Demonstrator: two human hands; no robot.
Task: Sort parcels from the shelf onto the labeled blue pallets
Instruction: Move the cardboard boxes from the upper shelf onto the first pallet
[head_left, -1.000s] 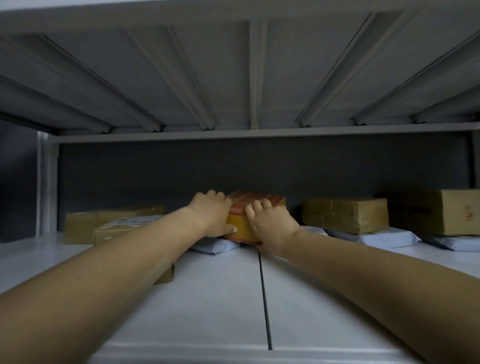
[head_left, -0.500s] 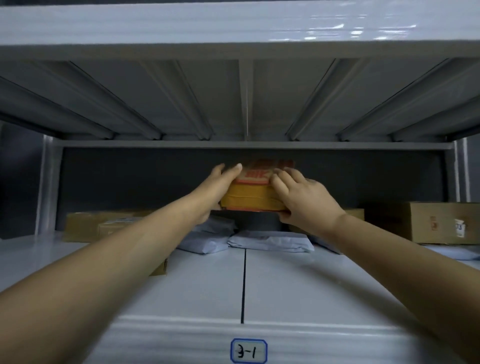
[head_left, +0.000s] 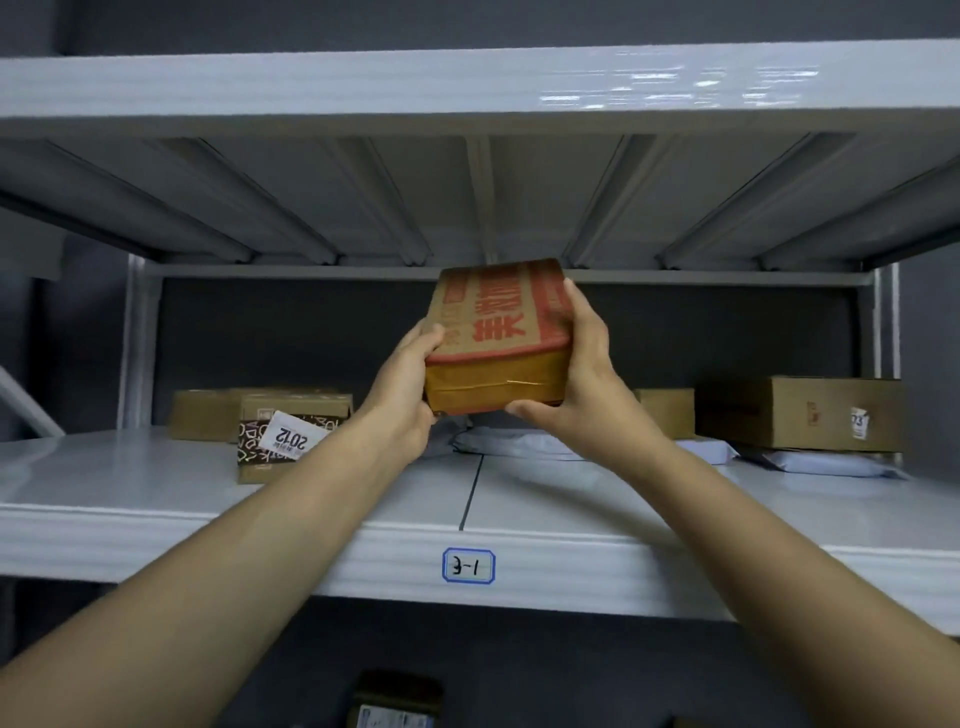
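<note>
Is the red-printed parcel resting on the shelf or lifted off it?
Lifted off. The left hand and right hand grip the parcel in the air, clear above the shelf.

Centre frame: brown parcel (head_left: 498, 338) w/ red print held off the shelf (head_left: 519, 493), tilted, top face toward cam. Left hand (head_left: 408, 395) grips its left edge, right hand (head_left: 582, 389) its right edge, thumb under. Shelf label (head_left: 468, 566) reads "3-1", lower centre. Patterned box (head_left: 291, 436) w/ "2012" tag at left, cardboard box (head_left: 800, 413) at right, white mailers (head_left: 524, 444) behind hands.
</note>
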